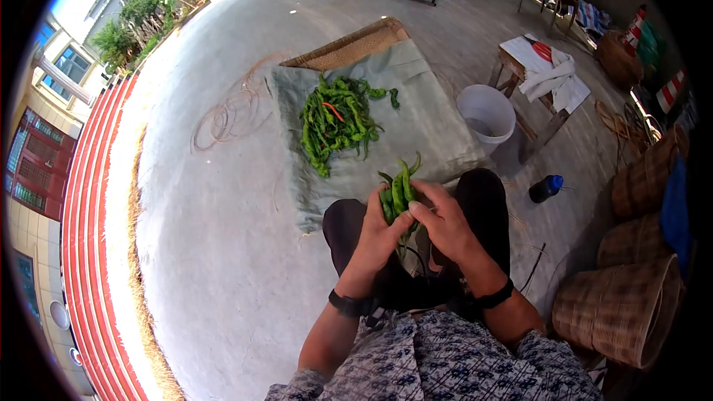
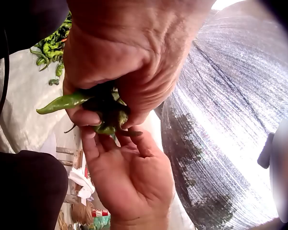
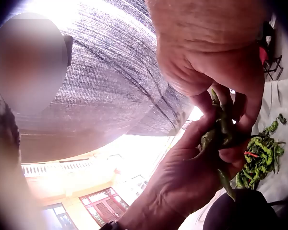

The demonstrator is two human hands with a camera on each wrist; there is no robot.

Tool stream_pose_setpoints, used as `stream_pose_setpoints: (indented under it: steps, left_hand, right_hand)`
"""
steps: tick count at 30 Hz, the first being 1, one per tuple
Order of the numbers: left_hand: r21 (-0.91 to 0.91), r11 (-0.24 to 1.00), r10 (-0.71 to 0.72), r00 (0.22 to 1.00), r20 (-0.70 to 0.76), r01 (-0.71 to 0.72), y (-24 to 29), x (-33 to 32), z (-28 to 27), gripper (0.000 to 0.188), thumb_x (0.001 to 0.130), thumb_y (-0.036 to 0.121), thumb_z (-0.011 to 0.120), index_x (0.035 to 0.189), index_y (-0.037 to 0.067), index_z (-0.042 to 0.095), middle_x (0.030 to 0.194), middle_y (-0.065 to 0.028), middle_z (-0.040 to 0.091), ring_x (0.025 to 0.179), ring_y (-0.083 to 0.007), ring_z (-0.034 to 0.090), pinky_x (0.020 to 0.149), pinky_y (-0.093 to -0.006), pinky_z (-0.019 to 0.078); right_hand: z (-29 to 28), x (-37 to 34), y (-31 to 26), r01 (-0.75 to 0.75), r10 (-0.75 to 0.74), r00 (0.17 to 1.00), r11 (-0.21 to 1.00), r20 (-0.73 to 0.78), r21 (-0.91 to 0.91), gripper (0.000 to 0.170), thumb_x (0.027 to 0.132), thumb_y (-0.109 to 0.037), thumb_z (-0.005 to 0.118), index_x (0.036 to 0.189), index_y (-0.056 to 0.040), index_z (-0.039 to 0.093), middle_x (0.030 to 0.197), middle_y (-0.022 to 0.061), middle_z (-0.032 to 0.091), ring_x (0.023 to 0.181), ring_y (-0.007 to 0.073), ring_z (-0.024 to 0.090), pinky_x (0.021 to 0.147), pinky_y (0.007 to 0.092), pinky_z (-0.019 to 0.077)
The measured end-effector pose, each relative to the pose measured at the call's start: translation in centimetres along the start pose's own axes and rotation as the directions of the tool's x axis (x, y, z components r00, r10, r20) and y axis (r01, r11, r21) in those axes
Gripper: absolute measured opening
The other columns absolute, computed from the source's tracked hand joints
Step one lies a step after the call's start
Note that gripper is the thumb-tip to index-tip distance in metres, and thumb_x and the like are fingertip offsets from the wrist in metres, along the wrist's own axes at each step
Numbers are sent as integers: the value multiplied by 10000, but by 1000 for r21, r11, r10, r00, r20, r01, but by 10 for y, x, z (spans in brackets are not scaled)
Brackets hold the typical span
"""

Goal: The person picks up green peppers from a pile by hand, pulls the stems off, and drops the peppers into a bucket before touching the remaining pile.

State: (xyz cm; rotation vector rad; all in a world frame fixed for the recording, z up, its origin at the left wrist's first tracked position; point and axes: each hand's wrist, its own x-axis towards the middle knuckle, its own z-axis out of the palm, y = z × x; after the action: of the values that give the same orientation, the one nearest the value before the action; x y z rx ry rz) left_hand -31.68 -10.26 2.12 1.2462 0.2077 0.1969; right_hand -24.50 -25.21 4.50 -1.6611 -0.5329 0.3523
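In front of the knees, both hands hold a small bunch of green chili peppers (image 1: 399, 193), with tips pointing up and stems hanging below. The left hand (image 1: 379, 227) grips the bunch from its side, fingers curled round it. On the other side, the right hand (image 1: 448, 224) pinches the peppers between thumb and fingers, the two thumbs nearly meeting. From the left wrist view, one pepper (image 2: 62, 102) sticks out past the left hand, and curved stems show beneath. A heap of green peppers (image 1: 338, 122) with one red pepper (image 1: 333, 111) lies on a grey-green cloth (image 1: 423, 115).
A white bucket (image 1: 486, 115) stands right of the cloth, beside a small wooden stool (image 1: 512, 67) bearing a white cloth (image 1: 551, 78). A dark blue bottle (image 1: 546, 188) is near the right knee. Wicker baskets (image 1: 616, 312) line the right side. A wire coil (image 1: 223, 122) lies left.
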Motion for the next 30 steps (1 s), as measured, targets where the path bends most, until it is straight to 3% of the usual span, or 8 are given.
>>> stream_pose_setpoints:
  steps: [3,7,10,13,19,25,28,30]
  left_hand:
    - [-62,998,-6,1000,13,7,-5,0,-3,593,974,67,729,1473,53,409,1239,-58,615,1030,-125,628,797,-269,547]
    - [-232,970,-70,998,-1,68,5,1,3,566,966,40,701,1463,89,433,1207,-62,637,940,-137,640,669,-270,532]
    - [-324,940,-121,993,-13,110,14,1,8,525,971,43,668,1446,90,448,1177,-59,640,904,-143,643,640,-275,527]
    - [-347,930,-144,989,-35,124,13,1,8,473,975,48,641,1413,94,469,1141,-59,646,853,-145,646,594,-273,516]
    - [-328,936,-169,979,-111,124,-2,3,4,350,945,3,641,1258,74,502,1082,-76,648,819,-149,668,557,-273,541]
    - [-328,936,-170,980,-108,127,5,2,7,311,963,17,636,1242,56,505,1103,-90,660,816,-167,685,555,-294,574]
    - [-323,936,-188,973,-133,137,13,0,12,303,978,39,628,1258,55,514,1118,-97,663,851,-184,693,581,-302,585]
    - [-331,932,-193,975,-113,146,13,0,4,308,987,57,623,1277,57,519,1125,-101,665,880,-200,696,608,-316,588]
  right_hand:
    - [-8,2,-1,69,-68,998,992,13,-108,410,998,-156,634,1365,24,620,1097,152,589,1012,251,632,891,347,511]
    - [-9,3,-10,-17,17,999,1000,30,9,406,989,-155,638,1353,26,626,1058,150,583,957,267,621,863,357,505]
    - [-8,2,-9,47,-46,999,996,14,-78,402,988,-151,628,1347,28,622,1054,174,587,953,306,632,868,369,511]
    - [-8,3,-10,203,-209,978,955,-5,-215,394,977,-126,623,1340,26,615,1073,201,596,956,351,646,853,396,524]
    - [1,-1,-14,271,-311,947,908,-80,-320,363,906,-8,663,1265,23,620,1068,207,630,890,373,679,781,414,557]
    - [-3,-2,-13,75,-90,983,993,-163,-97,341,882,28,672,1219,26,619,963,125,666,795,207,664,732,338,556]
    - [-6,3,-1,112,-123,954,992,-272,-55,290,914,15,634,1204,31,619,972,82,669,794,131,622,710,291,526]
    - [-17,6,0,70,-48,959,995,-281,70,269,937,1,605,1204,37,614,988,71,670,797,111,611,698,273,508]
